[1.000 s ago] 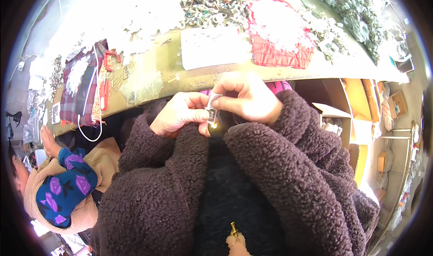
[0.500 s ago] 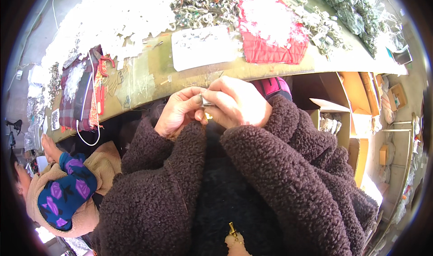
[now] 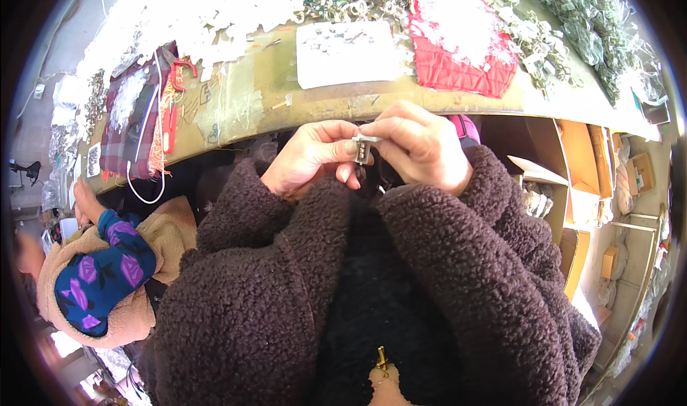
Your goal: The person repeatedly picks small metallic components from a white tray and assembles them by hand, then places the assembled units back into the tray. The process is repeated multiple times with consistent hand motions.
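Just off the front edge of the table (image 3: 243,123), my two hands meet over a small grey metal part (image 3: 363,152) with a row of dark marks down its face. My left hand (image 3: 308,155) pinches it between thumb and fingers. At its top, the fingertips of my right hand (image 3: 422,145) are closed around a small pale piece lying against the part. Whether that piece is separate or joined to the part, I cannot tell. The lower end of the part hangs over dark shadow.
A white board (image 3: 347,77) bears small pieces, beside a red cloth (image 3: 465,80) heaped with white ones. Further piles cover the table's back. A plaid cloth (image 3: 125,152) hangs over the left edge, near a co-worker's patterned sleeve (image 3: 104,277). Cardboard boxes (image 3: 572,159) stand right.
The view has shifted, so table and hands sit further right in it. My hands have turned the small grey part, and more of its face shows. My right fingers have moved to its top.
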The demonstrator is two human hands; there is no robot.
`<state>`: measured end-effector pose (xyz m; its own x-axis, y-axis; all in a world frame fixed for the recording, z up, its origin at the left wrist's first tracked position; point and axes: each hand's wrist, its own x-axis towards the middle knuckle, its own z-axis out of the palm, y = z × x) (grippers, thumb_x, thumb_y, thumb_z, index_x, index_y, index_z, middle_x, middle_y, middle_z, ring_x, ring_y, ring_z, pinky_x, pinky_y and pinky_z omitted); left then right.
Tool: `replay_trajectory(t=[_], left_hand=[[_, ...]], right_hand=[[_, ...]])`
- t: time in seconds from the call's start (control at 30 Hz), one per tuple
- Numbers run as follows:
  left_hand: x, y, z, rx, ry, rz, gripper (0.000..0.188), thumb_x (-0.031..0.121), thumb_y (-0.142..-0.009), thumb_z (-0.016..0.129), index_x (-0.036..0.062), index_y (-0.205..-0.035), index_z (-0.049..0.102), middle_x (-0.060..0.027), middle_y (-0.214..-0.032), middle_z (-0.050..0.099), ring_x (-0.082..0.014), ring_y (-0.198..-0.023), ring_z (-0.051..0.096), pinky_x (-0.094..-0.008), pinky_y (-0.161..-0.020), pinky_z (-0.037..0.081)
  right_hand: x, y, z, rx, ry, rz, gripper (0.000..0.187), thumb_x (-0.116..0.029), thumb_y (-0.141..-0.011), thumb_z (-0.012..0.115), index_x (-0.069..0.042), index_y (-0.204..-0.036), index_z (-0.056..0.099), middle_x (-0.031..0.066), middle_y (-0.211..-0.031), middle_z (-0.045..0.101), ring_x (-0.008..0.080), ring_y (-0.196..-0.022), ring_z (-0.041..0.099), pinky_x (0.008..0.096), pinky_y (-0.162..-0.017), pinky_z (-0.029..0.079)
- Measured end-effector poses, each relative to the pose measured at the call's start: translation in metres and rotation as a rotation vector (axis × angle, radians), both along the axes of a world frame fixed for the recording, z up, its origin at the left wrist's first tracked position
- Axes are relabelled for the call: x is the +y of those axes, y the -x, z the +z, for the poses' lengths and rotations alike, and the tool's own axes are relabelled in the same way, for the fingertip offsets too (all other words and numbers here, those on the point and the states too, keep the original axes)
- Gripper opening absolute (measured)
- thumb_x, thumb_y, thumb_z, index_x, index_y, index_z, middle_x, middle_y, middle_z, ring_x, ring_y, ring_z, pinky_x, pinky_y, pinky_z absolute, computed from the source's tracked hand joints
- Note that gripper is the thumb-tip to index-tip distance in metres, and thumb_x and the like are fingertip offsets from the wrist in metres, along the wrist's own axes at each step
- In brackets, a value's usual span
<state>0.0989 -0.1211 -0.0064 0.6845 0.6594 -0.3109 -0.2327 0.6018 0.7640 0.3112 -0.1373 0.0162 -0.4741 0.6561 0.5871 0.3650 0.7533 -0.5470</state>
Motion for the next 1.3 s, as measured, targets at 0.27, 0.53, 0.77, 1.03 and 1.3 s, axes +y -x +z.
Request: replay_trajectory(t=[0.27, 0.53, 0.77, 1.03, 1.3], left_hand=[[-0.001, -0.008, -0.013, -0.073, 0.063, 0.197, 0.023, 0.017, -0.097, 0.055, 0.0011, -0.112, 0.060, -0.0018, -0.067, 0.057, -0.0125, -0.062, 0.056, -0.0280, -0.063, 0.052], [-0.012, -0.012, 0.003, 0.161, -0.353, 0.244, 0.038, 0.011, -0.095, 0.058, -0.0023, -0.130, 0.050, -0.0108, -0.092, 0.066, -0.0164, -0.070, 0.064, -0.0280, -0.064, 0.054], [-0.022, -0.016, 0.007, 0.213, -0.440, 0.310, 0.033, 0.003, -0.094, 0.056, -0.0069, -0.125, 0.051, -0.0118, -0.095, 0.066, -0.0161, -0.072, 0.065, -0.0268, -0.062, 0.054], [-0.005, -0.003, -0.008, 0.009, -0.061, 0.152, 0.034, 0.015, -0.098, 0.052, -0.0043, -0.126, 0.052, -0.0139, -0.096, 0.067, -0.0191, -0.077, 0.067, -0.0286, -0.067, 0.055], [-0.003, -0.008, -0.025, -0.207, 0.190, 0.283, 0.026, 0.013, -0.097, 0.053, -0.0006, -0.118, 0.058, -0.0202, -0.110, 0.065, -0.0162, -0.067, 0.064, -0.0270, -0.060, 0.054]], right_hand=[[-0.017, 0.018, -0.010, 0.000, 0.269, -0.162, 0.031, -0.028, -0.100, 0.048, 0.001, -0.108, 0.058, 0.0201, -0.091, 0.061, 0.0323, -0.084, 0.064, 0.0367, -0.078, 0.050], [-0.003, 0.011, -0.013, -0.072, -0.057, -0.117, 0.027, -0.012, -0.091, 0.058, 0.003, -0.113, 0.056, 0.0182, -0.093, 0.058, 0.0346, -0.078, 0.062, 0.0397, -0.067, 0.052], [-0.022, 0.026, -0.012, 0.017, 0.424, -0.258, 0.023, -0.023, -0.094, 0.054, -0.004, -0.106, 0.059, 0.0167, -0.085, 0.061, 0.0336, -0.079, 0.063, 0.0415, -0.067, 0.051], [-0.011, 0.021, -0.029, -0.054, -0.155, -0.304, 0.024, -0.015, -0.084, 0.064, -0.003, -0.105, 0.063, 0.0133, -0.094, 0.064, 0.0300, -0.076, 0.066, 0.0362, -0.065, 0.054], [0.011, -0.039, -0.025, -0.166, -0.156, -0.537, 0.021, 0.001, -0.078, 0.062, -0.005, -0.098, 0.063, 0.0122, -0.086, 0.057, 0.0295, -0.075, 0.061, 0.0377, -0.065, 0.052]])
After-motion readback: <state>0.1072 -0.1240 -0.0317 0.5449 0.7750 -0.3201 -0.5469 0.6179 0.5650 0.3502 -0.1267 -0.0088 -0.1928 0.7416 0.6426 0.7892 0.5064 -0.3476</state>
